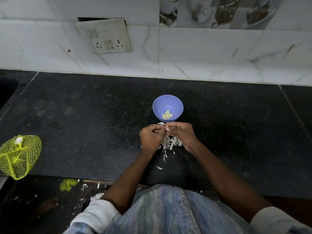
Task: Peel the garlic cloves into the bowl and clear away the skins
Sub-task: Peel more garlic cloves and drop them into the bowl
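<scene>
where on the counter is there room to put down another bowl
Bare counter runs between the net bag and the left hand, and again from the right hand to the right edge. The strip between the bowl and the wall is free too. It is crowded near the hands, where skins lie in a pile.

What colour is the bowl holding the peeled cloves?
The bowl is a pale blue-violet, plain with no pattern, seen in the head view, the only one.

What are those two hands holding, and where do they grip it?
A small garlic clove, pinched at its ends between the fingertips of the left hand and right hand; most of it is hidden.
</scene>
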